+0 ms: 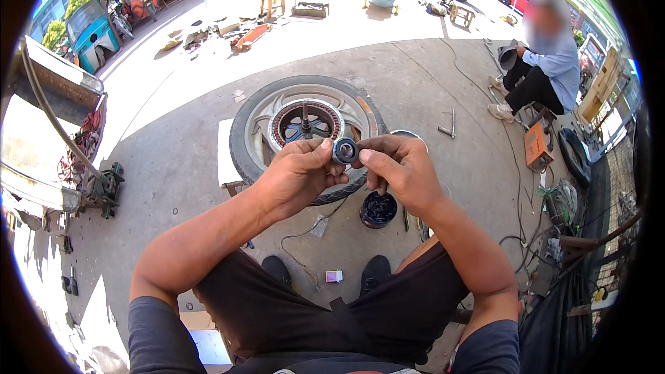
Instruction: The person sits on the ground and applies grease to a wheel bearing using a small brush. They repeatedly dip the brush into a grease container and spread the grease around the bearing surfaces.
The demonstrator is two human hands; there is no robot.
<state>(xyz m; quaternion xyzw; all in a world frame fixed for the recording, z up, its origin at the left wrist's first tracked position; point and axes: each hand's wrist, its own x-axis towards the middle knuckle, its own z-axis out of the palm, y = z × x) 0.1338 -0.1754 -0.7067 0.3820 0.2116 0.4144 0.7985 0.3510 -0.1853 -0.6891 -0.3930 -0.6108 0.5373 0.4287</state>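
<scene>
Between my two hands a small round ball bearing (337,151) with a dark ring and a hole in its middle is held up. My left hand (299,172) pinches its left side between thumb and fingers. From the right, my right hand (402,166) grips its edge with thumb and forefinger. Just beyond lies a wheel with a tyre (249,107), flat and raised off the floor, its hub open with a ring of copper-coloured windings and an upright axle (305,119). Below my right hand stands a tin of dark grease (378,209).
A small box (334,276) lies between my shoes. To the right are a T-shaped wrench (450,126), an orange box-shaped machine (537,147) and trailing cables. A person (551,62) sits low at the far right. A wooden stool (272,4) stands far ahead.
</scene>
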